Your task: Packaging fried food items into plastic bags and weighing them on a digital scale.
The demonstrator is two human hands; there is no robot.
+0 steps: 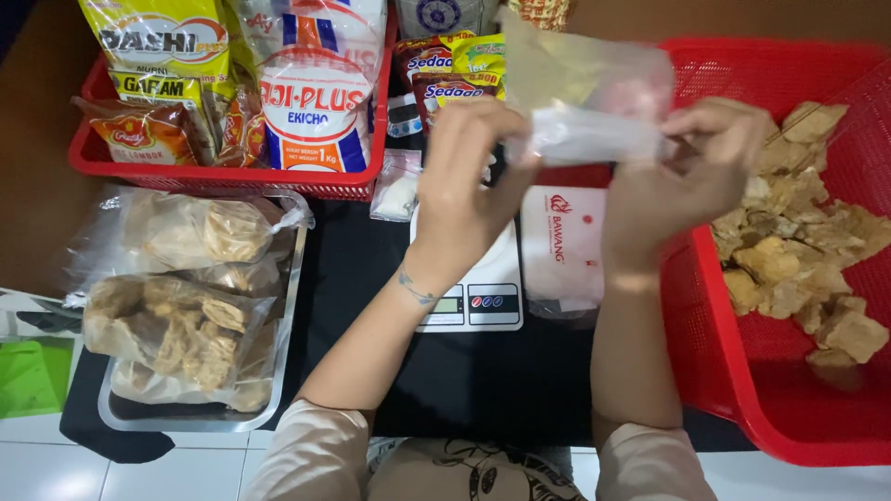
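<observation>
Both forearms are reaching over scale; left hand and right hand are pinching clear plastic bag above it. Opening well means rubbing layers apart; crackers are waiting in red basket.

Two hands, the left hand and the right hand, hold one clear plastic bag between them. Below them is one kitchen scale. Left of the left hand, one metal tray carries about three filled cracker bags. There are two red baskets: one behind the left hand, one by the right hand.
</observation>
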